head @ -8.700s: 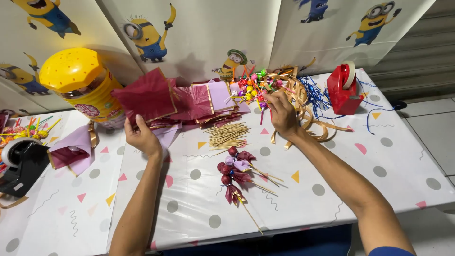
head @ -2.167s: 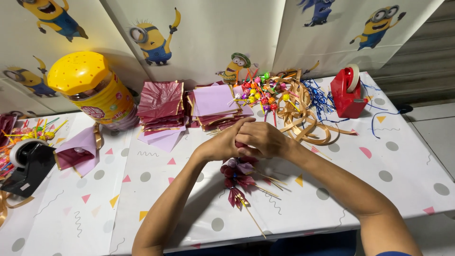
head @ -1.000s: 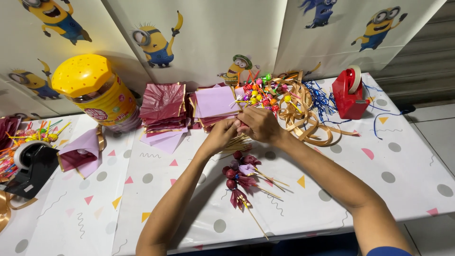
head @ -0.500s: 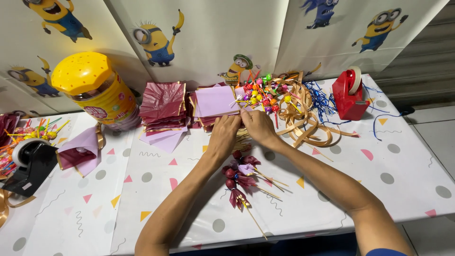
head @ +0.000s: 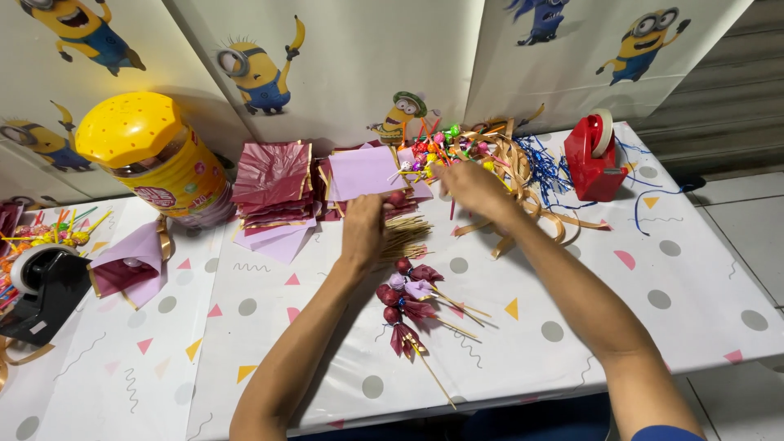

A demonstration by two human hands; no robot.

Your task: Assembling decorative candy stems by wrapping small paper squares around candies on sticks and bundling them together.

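Two hands up. My right hand (head: 469, 184) reaches, fingers loosely spread, into the lollipop pile (head: 437, 151) at its 11 o'clock, nearer than my left hand (head: 365, 229), which pinches a wrapped lollipop (head: 395, 198) over the wooden sticks (head: 406, 237).

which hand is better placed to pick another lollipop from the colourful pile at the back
Right. The right hand is already stretched to the back of the table, next to the lollipop pile. The left hand sits nearer, over the bundle of wooden sticks and beside the pink paper squares.
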